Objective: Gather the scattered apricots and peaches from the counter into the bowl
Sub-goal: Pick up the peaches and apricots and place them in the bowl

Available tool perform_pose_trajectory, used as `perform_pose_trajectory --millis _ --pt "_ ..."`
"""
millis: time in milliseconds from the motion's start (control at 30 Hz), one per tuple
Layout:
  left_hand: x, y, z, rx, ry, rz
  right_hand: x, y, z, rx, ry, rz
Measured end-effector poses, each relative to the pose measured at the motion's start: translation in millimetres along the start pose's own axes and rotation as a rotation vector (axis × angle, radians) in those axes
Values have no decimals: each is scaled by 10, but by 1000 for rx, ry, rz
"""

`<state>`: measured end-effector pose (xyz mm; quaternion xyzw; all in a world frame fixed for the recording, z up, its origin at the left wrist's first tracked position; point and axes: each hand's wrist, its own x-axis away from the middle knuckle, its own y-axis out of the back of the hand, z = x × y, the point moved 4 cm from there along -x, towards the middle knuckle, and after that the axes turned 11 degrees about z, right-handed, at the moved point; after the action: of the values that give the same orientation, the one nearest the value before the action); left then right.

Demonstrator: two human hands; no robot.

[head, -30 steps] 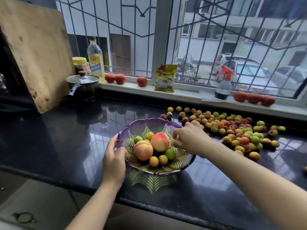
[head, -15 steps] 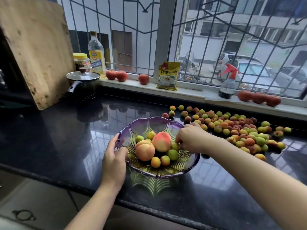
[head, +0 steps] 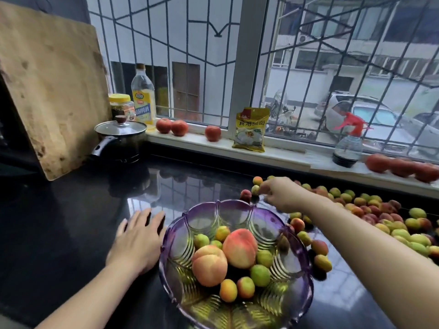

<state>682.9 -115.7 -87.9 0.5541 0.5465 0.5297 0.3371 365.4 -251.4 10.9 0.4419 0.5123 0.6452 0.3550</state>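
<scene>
Both hands have left the bowl (head: pixel 294 236) since the earlier pictures: the right hand (head: pixel 282 194), which hovered over the fruit inside it, now reaches past the far rim toward the centre right of the frame, and the left hand (head: pixel 137 238), which gripped the near-left rim, now lies flat on the dark counter (head: pixel 71 233) just beside the bowl, fingers straight and holding nothing. Fingertips of the right hand are bunched at a small greenish apricot (head: pixel 255 189) at the near end of the scattered fruit; whether they already pinch it or only touch it I cannot tell, as motion blur hides the contact. Inside the bowl, in the lower centre, sit two peaches (head: pixel 240 248) and a handful of small apricots. Most of the pile (head: pixel 380 214) is spread along the counter toward the right edge of the frame, so the task looks barely begun. This seems to be the start of another pick-and-drop round, and with the left hand off the rim the bowl stands unsteadied.
</scene>
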Motion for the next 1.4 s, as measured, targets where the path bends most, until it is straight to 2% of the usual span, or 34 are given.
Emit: perform_pose_trajectory --millis 100,267,333,400,500,533,600,700,833,900,933,1000,1067,1133,1200,1300,1400 --pt "-2 44 3 -34 -3 -30 -458 -54 203 88 54 40" --pt "15 51 -17 -6 -9 -57 -881 -285 375 289 26 166" --pt "22 64 -22 -4 -13 -71 -850 -284 375 266 35 169" --pt "2 44 0 1 -7 -82 -630 -77 402 135 82 55" --pt "-28 18 5 3 -3 -86 0 361 524 -200 219 -228" --pt "-43 7 7 5 -2 -87 243 438 589 -305 276 -257" --pt "-62 -11 3 -1 -6 -99 648 376 694 -386 349 -157" --pt "-76 -21 34 6 -3 -117 852 53 719 -284 321 40" --pt "-89 11 32 70 -18 -121 750 -57 559 -106 222 15" --pt "-138 27 95 215 -11 -108 690 -60 528 41 204 -45" --pt "-135 70 98 386 -28 -128 678 -66 531 68 211 -78" --pt "-95 173 12 1009 -104 -209 665 -84 582 61 244 -131" --pt "-162 217 -264 1535 -250 -50 647 -122 697 84 283 -139" --pt "-206 298 -636 1714 -376 244 613 -188 755 87 310 -123" --pt "-254 293 -889 1738 -490 562 597 -266 760 76 318 -69" --pt "-390 186 -979 1764 -591 842 595 -354 748 38 327 25" --pt "-429 74 -964 1804 -725 1005 586 -336 782 -33 347 98"
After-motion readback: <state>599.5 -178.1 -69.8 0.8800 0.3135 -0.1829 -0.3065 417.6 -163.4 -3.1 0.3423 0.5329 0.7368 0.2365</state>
